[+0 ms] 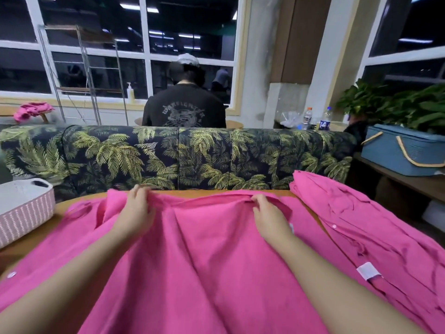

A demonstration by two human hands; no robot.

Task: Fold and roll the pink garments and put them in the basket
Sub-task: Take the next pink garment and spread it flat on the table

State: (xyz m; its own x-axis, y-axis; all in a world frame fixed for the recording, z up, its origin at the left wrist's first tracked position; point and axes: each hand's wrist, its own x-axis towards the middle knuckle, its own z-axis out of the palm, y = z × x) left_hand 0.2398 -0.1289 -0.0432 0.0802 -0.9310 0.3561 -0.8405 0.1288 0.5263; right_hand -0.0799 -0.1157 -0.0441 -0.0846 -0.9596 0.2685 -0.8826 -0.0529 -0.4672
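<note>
A pink garment (204, 256) lies spread over the wooden table (60, 208) in front of me. My left hand (137, 208) pinches its far edge on the left, fingers curled over the cloth. My right hand (267, 213) pinches the same far edge on the right. A second pink garment (361, 225), with white buttons and a white label, lies crumpled to the right. The pink and white basket (22, 210) stands at the table's left edge.
A palm-print sofa back (180, 155) runs just behind the table. A person in a black shirt (184, 107) sits beyond it, facing away. A blue case (404, 150) rests on a shelf at right. More pink cloth (33, 110) lies far left.
</note>
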